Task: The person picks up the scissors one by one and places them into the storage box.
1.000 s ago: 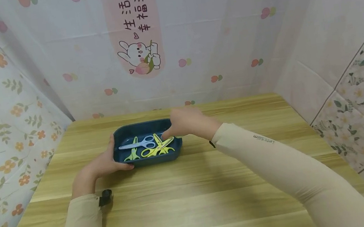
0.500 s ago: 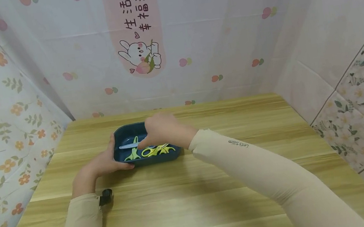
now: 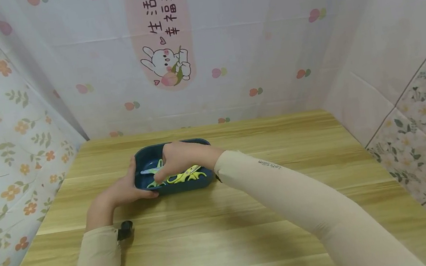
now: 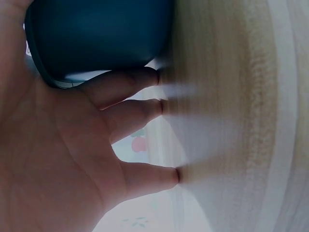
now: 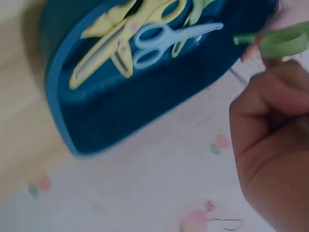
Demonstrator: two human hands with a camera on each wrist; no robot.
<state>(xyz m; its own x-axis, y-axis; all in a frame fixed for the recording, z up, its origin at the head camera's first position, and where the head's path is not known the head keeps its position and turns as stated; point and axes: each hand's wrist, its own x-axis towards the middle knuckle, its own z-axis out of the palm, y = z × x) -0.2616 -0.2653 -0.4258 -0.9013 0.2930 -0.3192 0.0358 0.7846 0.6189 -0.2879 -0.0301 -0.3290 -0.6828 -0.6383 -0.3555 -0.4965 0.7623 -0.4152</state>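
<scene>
A dark blue tray (image 3: pixel 181 187) stands on the table with several scissors in it. My left hand (image 3: pixel 121 189) holds the tray's left end, thumb along the front wall. In the left wrist view, some fingers (image 4: pixel 140 108) are spread, their tips down on the tabletop. Over the tray's left half is my right hand (image 3: pixel 174 159). The right wrist view shows its fingertips pinching green scissors (image 5: pixel 287 42), partly out of frame. Inside the tray lie blue scissors (image 5: pixel 164 39), yellow scissors (image 5: pixel 128 34) and another green pair (image 5: pixel 195 14). My right hand partly covers them in the head view.
The wood-grain table (image 3: pixel 211 241) spreads in front of the tray. A patterned curtain (image 3: pixel 258 46) hangs behind the table's far edge, with floral sheets (image 3: pixel 2 125) at the sides. A black wrist strap (image 3: pixel 124 230) sits on the left forearm.
My right hand has moved left and slightly down, from the tray's right end to over its left half. The left hand has stayed on the tray's left end.
</scene>
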